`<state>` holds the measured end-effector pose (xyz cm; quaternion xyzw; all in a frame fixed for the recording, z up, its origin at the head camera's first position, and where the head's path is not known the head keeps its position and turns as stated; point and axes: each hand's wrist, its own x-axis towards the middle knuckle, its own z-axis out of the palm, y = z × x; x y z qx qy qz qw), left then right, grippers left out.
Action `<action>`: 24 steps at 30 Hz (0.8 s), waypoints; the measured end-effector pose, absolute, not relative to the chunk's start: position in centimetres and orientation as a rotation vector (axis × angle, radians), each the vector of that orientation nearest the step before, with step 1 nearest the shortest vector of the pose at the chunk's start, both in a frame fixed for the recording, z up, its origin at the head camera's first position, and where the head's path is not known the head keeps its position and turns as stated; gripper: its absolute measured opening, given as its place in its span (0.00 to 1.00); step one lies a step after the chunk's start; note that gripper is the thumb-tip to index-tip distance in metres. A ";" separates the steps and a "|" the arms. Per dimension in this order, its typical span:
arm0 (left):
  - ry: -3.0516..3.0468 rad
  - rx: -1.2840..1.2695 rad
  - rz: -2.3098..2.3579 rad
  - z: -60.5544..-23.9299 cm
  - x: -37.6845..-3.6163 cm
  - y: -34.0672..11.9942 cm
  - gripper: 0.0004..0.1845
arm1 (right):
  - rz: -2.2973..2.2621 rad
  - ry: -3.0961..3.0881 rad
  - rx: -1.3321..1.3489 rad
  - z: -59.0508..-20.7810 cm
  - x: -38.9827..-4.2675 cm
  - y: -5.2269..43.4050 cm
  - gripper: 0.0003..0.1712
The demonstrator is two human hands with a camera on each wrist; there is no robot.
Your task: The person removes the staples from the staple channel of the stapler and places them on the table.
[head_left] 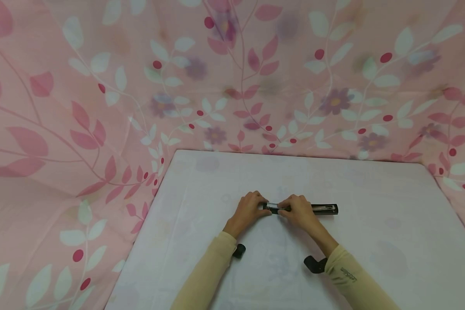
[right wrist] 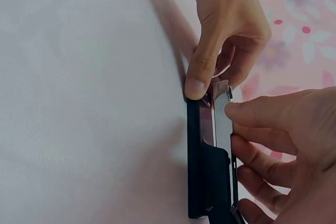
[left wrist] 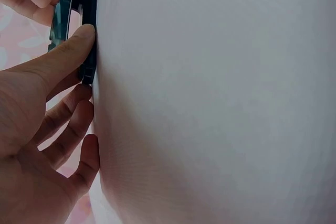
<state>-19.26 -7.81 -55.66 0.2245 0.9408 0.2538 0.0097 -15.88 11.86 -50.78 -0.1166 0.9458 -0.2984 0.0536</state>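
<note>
A long black stapler-like tool (head_left: 323,209) lies flat on the white table (head_left: 372,241), its length running left to right. My left hand (head_left: 263,205) pinches its left end, thumb pressed on the black body (left wrist: 86,40). My right hand (head_left: 283,209) grips the tool just right of that, its fingertips on a bright metal strip (right wrist: 221,124) along the top of the black body (right wrist: 202,177). In the right wrist view the left hand (right wrist: 210,77) comes in from above and the right hand (right wrist: 247,116) from the lower right. The tool's right half sticks out past my right hand.
A pink cloth (head_left: 100,107) with leaf and flower print hangs behind the table and drapes down its left side. The table's back edge (head_left: 294,153) lies a little beyond the hands. Black camera mounts (head_left: 314,264) sit on both wrists.
</note>
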 end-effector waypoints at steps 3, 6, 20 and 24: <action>2.936 0.704 0.795 -55.5 -19.3 -7.8 0.20 | -0.932 2.849 -0.264 -50.8 -15.9 11.7 0.11; 2.931 0.699 0.788 -55.4 -19.2 -7.9 0.20 | -0.939 2.828 -0.201 -50.7 -16.0 11.5 0.11; 2.952 0.737 0.778 -55.6 -19.2 -7.7 0.20 | -0.777 2.935 -0.199 -50.6 -15.8 10.8 0.12; 2.960 0.735 0.757 -55.5 -19.2 -7.8 0.21 | -0.816 2.881 -0.117 -50.5 -16.0 10.7 0.13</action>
